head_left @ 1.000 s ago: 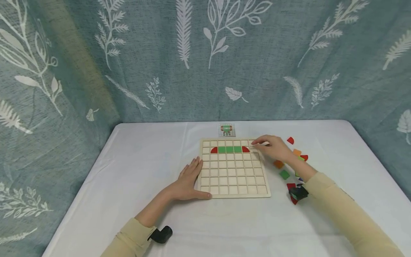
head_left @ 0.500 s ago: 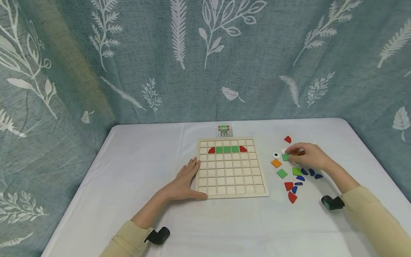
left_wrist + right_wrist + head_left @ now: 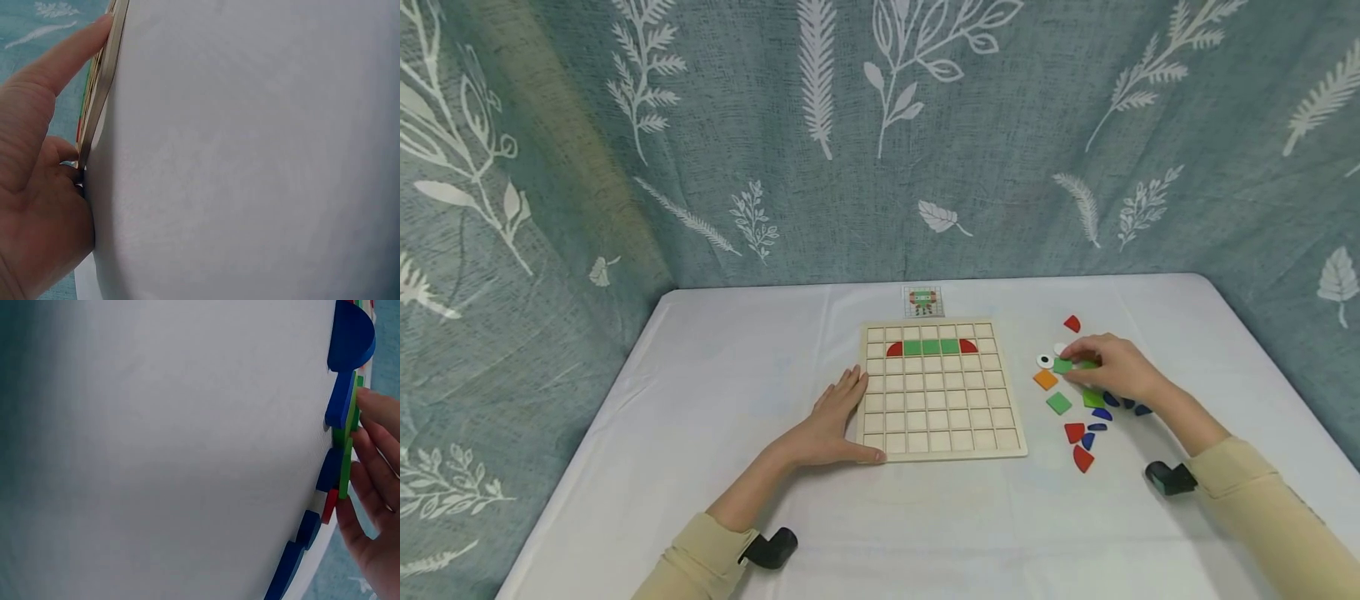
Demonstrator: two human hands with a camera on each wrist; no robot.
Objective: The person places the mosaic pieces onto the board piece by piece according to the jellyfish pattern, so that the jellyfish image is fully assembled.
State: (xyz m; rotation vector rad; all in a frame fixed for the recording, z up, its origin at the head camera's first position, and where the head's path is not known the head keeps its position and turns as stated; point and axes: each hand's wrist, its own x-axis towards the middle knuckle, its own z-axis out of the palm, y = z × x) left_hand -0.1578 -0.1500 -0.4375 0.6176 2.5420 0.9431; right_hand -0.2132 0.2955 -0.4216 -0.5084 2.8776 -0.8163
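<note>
A pale wooden grid board (image 3: 936, 417) lies on the table, bearing a row of green squares (image 3: 931, 347) with a red quarter-round piece (image 3: 895, 349) at each end. Along its left edge rests my left hand (image 3: 829, 429), fingers extended and thumb on the front corner; the left wrist view shows the thumb against the board's rim (image 3: 103, 94). To the right of the board, my right hand (image 3: 1112, 367) pinches a green square tile (image 3: 1062, 366) between thumb and fingertips, low among the loose pieces. Its fingers partly cover a white round piece (image 3: 1059, 349) and a light-green piece.
Loose around the right hand lie an eye disc (image 3: 1045, 361), an orange square (image 3: 1045, 380), a green square (image 3: 1059, 403), red pieces (image 3: 1074, 432) and several blue pieces (image 3: 1102, 414). A small picture card (image 3: 922, 302) lies behind the board. Curtains border the table (image 3: 760, 350).
My right hand has left the board's upper right corner for the loose pieces, and the green tile at its fingertips has shifted slightly left. The left hand stays on the board.
</note>
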